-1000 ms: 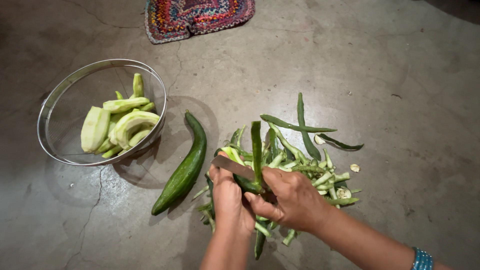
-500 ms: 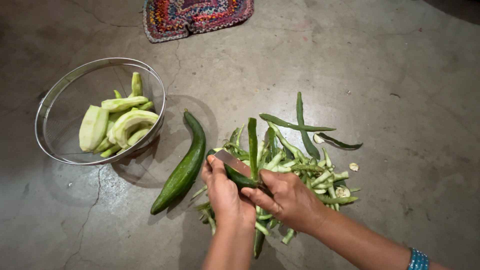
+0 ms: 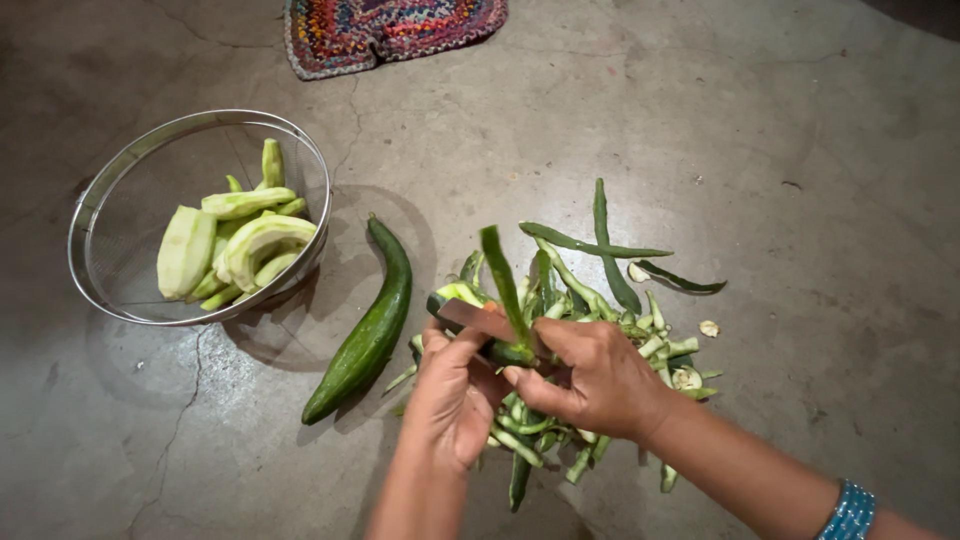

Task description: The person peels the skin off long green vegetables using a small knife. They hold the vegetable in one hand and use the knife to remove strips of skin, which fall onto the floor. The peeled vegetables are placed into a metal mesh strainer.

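Observation:
My left hand [image 3: 452, 392] grips a partly peeled cucumber [image 3: 462, 296] over a heap of green peels [image 3: 590, 300] on the floor. My right hand [image 3: 590, 375] holds a knife [image 3: 478, 318] whose blade lies against the cucumber. A long strip of dark green peel [image 3: 500, 275] curls up from the blade. A whole unpeeled dark green cucumber [image 3: 368, 325] lies on the floor just left of my hands. Further left stands a wire mesh basket [image 3: 120, 185] with several pale peeled cucumber pieces [image 3: 235, 245] inside.
The floor is grey cracked concrete [image 3: 780, 130]. A colourful braided mat [image 3: 390, 28] lies at the top edge. Cut stem ends [image 3: 708, 328] are scattered right of the peel heap. A blue beaded bangle [image 3: 850, 512] is on my right wrist.
The knife has slid along the cucumber and the peel strip rising from the blade has grown longer. My hands have shifted slightly; basket and whole cucumber stay put.

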